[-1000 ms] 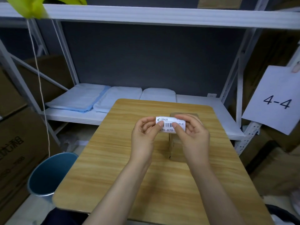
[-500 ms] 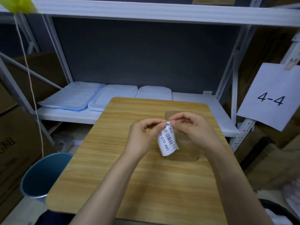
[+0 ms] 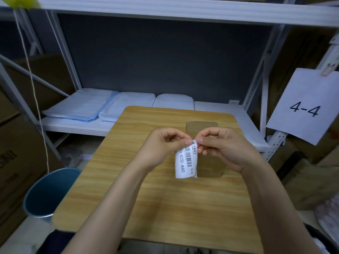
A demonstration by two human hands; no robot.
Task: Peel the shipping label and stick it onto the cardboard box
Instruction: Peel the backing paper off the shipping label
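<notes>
A white shipping label (image 3: 186,160) with a barcode and black digits hangs lengthwise above the wooden table (image 3: 146,189). My left hand (image 3: 161,147) and my right hand (image 3: 225,145) both pinch its top end, fingertips almost touching. Right behind the label stands a small brown cardboard box (image 3: 207,162), upright on the table. My right hand covers part of the box's top and right side. Whether the label has come off its backing I cannot tell.
A blue bin (image 3: 49,191) stands on the floor left of the table. A white shelf (image 3: 73,125) behind the table carries folded pale-blue cloths (image 3: 80,107). A paper sign reading 4-4 (image 3: 304,105) hangs at the right. Large cartons (image 3: 16,158) stand at the left.
The label went from lying level between my hands to hanging down from its top end. Both hands now meet at that top end. The view shifted slightly.
</notes>
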